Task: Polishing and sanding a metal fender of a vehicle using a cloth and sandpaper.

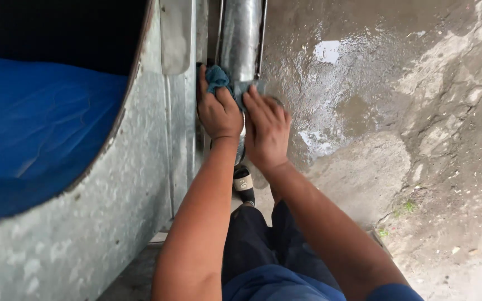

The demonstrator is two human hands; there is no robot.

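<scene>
We have one view, worn on the head, looking steeply down along both forearms, close to the hands. It faces a metal panel (112, 223) at frame left and wet ground (364, 111) at right.

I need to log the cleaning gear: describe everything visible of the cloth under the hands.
The cloth is small, teal-blue and soft-looking, bunched in crumpled folds. It lies pressed against the shiny metal tube beside the galvanized panel. The left hand grips its left part; the right hand covers its right edge with flat fingers. Most of it is hidden beneath both hands.
</scene>
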